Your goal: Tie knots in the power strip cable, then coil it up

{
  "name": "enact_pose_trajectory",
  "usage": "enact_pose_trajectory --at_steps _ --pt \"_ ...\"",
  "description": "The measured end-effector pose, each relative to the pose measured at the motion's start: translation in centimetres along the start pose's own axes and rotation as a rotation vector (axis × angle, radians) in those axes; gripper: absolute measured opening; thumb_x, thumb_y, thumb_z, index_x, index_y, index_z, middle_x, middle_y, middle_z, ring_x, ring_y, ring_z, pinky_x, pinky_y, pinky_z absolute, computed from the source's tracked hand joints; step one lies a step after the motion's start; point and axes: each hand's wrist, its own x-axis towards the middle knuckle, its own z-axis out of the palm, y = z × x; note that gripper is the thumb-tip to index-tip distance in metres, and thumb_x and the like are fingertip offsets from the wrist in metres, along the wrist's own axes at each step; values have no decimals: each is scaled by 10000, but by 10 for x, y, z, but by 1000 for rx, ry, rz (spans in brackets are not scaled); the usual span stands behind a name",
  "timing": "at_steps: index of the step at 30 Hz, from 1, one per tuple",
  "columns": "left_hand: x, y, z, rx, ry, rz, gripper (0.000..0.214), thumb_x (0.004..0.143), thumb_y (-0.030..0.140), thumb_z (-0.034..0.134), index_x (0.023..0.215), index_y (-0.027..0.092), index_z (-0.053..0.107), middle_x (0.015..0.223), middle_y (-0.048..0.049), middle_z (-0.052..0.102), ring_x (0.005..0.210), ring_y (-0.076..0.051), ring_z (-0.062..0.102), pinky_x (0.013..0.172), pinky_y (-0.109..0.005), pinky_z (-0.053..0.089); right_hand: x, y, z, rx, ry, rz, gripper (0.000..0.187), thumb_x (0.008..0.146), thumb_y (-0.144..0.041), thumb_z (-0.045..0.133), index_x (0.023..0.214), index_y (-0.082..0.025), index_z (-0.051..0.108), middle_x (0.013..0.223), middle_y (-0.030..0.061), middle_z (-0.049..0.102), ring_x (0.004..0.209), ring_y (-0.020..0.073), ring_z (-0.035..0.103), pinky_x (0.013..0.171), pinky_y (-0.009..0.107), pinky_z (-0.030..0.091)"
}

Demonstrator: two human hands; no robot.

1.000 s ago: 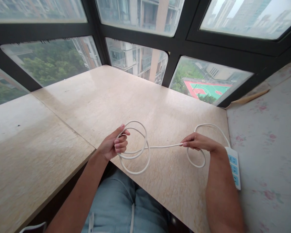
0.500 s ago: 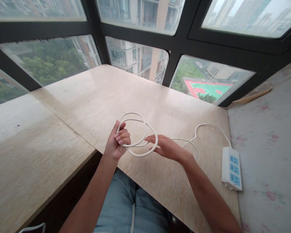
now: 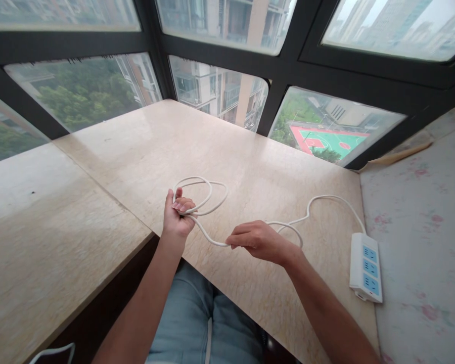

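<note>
Left hand point(image 3: 180, 215) is curled firmly around the gathered loops of a white cord point(image 3: 216, 243); right hand point(image 3: 256, 240) pinches the same cord narrowly between thumb and fingertips. Cord is slim, smooth and off-white, and bends in soft curves. Two overlapping oval loops stand out beyond the left fist, on the window point(image 3: 220, 93) side, above the pale, stone-patterned countertop point(image 3: 197, 146).

From the base of that fist, a single length sags toward the person and rounds up to the right fingertips. Past the right hand, the cord forms a loose bend, then a wavy run along the countertop to the far end of a white power strip point(image 3: 357, 268) with three blue sockets. Strip sits at the right, beside the floral-papered wall point(image 3: 413, 227).

Compared with half a second ago, the right hand has left the coil, where its fingers were spread, and now grips the cord lower and nearer the person. Loops sit slightly farther left. Power strip remains in its place by the wall.
</note>
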Motion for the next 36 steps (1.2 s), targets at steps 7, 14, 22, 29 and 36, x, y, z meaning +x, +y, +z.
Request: enact_pose_trajectory --at_steps 7,14,22,29,36 --pt "3 -14 -16 -12 77 -62 426 1021 269 348 706 124 595 369 70 399 336 -26 389 379 -98 320 2 -13 -2 96 -119 -47 344 848 13 446 899 -203 709 821 25 719 730 109 643 643 199 414" --pt "-7 -14 -9 50 48 -157 434 1007 356 390 718 121 612 411 72 371 356 -32 395 376 -123 320 -7 7 -8 232 -182 266 187 882 -280 626 1013 -206 737 950 70 751 880 187 686 790 264 487" --pt "-32 -41 -11 187 -123 -211 444 991 393 406 699 143 629 428 68 323 370 -59 363 369 -167 296 -31 34 -26 1068 31 617 642 848 -410 665 1408 -217 419 1323 168 593 1145 251 621 914 409 508" --pt "-38 -66 -17 244 -140 -36 378 919 407 537 654 158 638 457 50 382 445 -83 438 472 -212 413 -4 19 -6 1491 380 680 487 763 -312 756 1188 -192 549 1245 143 622 1000 229 687 896 397 541" --pt "-43 -81 -27 334 -99 -153 294 831 399 578 796 136 703 634 -17 580 643 -154 607 677 -309 521 12 26 12 1723 828 703 280 680 -102 746 922 -166 619 753 -32 627 469 14 486 393 102 404"
